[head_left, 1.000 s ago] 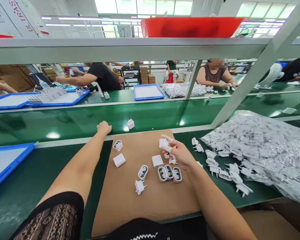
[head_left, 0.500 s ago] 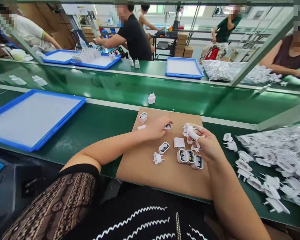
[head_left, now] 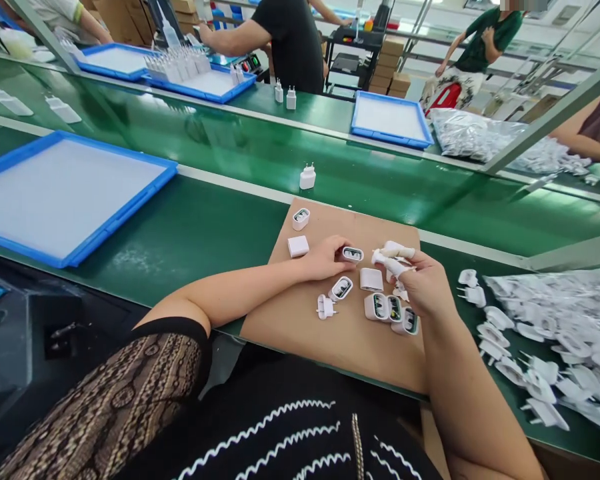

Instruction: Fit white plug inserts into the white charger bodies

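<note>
My left hand (head_left: 326, 258) is closed around a white charger housing (head_left: 353, 254) whose open end shows the parts inside. My right hand (head_left: 423, 280) wears white finger covers and has its fingertips pinched together just right of that housing; what lies between them I cannot make out. Below my hands, on a brown cardboard sheet (head_left: 300, 333), are another open housing (head_left: 341, 289), a plug cap with pins (head_left: 325, 307), a closed-side-up housing (head_left: 371, 279) and a group of open housings (head_left: 379, 306). Two more housings stand behind my left wrist, one of them open-ended (head_left: 301, 219).
Plug caps (head_left: 540, 387) lie loose beside a clear plastic bag (head_left: 555, 313) of white parts on the right. A blue-rimmed tray (head_left: 80, 200) is at left. One assembled charger (head_left: 307, 177) stands on the green belt (head_left: 250, 160). Co-workers sit or stand across the line.
My view has tilted down and shifted left. The housing in my left hand shows more fully, and the pronged plug cap at my right fingertips is no longer distinct.
</note>
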The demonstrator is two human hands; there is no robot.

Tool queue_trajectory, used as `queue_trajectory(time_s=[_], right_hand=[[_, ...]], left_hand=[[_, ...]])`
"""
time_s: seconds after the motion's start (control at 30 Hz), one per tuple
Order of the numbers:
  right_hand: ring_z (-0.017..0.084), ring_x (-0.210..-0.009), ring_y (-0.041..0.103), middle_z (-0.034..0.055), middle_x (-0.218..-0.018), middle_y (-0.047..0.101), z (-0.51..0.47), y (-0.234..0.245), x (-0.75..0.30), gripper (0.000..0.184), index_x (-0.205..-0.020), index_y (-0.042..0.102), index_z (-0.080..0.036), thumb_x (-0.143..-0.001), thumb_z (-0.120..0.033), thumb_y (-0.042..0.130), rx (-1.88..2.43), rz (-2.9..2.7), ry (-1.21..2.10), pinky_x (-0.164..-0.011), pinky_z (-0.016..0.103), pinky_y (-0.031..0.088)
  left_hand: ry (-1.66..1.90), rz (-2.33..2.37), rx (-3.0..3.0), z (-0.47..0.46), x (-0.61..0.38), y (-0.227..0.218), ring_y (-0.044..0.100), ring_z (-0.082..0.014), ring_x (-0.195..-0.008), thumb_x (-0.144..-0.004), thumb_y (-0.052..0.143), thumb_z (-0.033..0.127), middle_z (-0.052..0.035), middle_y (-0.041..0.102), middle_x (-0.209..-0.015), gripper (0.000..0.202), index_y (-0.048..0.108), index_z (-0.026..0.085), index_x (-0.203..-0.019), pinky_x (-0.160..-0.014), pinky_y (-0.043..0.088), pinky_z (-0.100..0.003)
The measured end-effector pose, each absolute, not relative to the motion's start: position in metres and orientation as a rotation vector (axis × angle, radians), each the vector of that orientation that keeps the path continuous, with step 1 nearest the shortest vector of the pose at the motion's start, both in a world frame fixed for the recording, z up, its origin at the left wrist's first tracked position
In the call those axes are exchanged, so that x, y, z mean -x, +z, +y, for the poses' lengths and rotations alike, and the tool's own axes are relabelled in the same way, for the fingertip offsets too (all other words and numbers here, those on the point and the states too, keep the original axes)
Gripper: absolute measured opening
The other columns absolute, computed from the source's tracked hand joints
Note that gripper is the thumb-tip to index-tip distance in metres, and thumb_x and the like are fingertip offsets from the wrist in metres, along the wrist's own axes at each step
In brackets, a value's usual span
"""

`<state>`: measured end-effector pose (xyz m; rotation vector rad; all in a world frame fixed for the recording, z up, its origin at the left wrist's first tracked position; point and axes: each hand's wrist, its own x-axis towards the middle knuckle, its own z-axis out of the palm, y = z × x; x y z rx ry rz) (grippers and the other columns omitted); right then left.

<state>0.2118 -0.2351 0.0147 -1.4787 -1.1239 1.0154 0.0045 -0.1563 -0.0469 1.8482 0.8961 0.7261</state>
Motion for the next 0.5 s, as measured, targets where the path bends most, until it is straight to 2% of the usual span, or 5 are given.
queue_trajectory(time_s=[0.1,0.17,0.23,0.37,0.5], right_hand=[[0.020,-0.070,0.067,0.0075,-0.095,0.077,-0.228,0.024,-0.208,0.030,-0.098,0.078,-0.022,-0.071,-0.036,0.078,1.598,-1.409,0.701,-0.053,0.029,0.049],[0.022,-0.081,0.071,0.0071,-0.102,0.077,-0.223,0.033,-0.204,0.036,-0.108,0.075,-0.023,-0.072,-0.025,0.072,1.616,-1.661,0.479,-0.064,0.032,0.053],[0.023,-0.087,0.072,0.0058,-0.103,0.077,-0.217,0.039,-0.199,0.037,-0.108,0.074,-0.024,-0.073,-0.017,0.065,1.621,-1.919,0.296,-0.070,0.031,0.052],[0.020,-0.082,0.069,0.0034,-0.099,0.077,-0.204,0.042,-0.191,0.033,-0.097,0.077,-0.025,-0.075,-0.010,0.056,1.671,-2.330,0.005,-0.058,0.027,0.037],[0.018,-0.073,0.063,0.0030,-0.089,0.075,-0.197,0.036,-0.188,0.033,-0.094,0.078,-0.024,-0.076,-0.010,0.054,1.683,-2.477,-0.074,-0.053,0.028,0.027]], left_hand=[[0.762,0.890,-1.821,-0.157,-0.007,-0.052,0.064,-0.0187,-0.093,-0.080,0.080,0.025,-0.0062,0.067,-0.107,0.032,0.065,0.016,-0.107,-0.086,0.053,-0.035],[0.779,0.881,-1.816,-0.157,-0.008,-0.052,0.064,-0.0182,-0.091,-0.081,0.079,0.024,-0.0054,0.067,-0.103,0.028,0.066,0.015,-0.104,-0.084,0.053,-0.034],[0.784,0.881,-1.808,-0.156,-0.008,-0.052,0.064,-0.0179,-0.089,-0.080,0.079,0.023,-0.0046,0.067,-0.101,0.027,0.067,0.015,-0.103,-0.083,0.052,-0.033],[0.776,0.874,-1.847,-0.156,-0.007,-0.049,0.062,-0.0180,-0.087,-0.082,0.079,0.028,-0.0027,0.066,-0.095,0.024,0.067,0.016,-0.099,-0.077,0.049,-0.032],[0.806,0.857,-1.870,-0.155,-0.007,-0.050,0.058,-0.0156,-0.079,-0.081,0.080,0.028,-0.0006,0.063,-0.087,0.023,0.066,0.015,-0.094,-0.072,0.045,-0.030]])
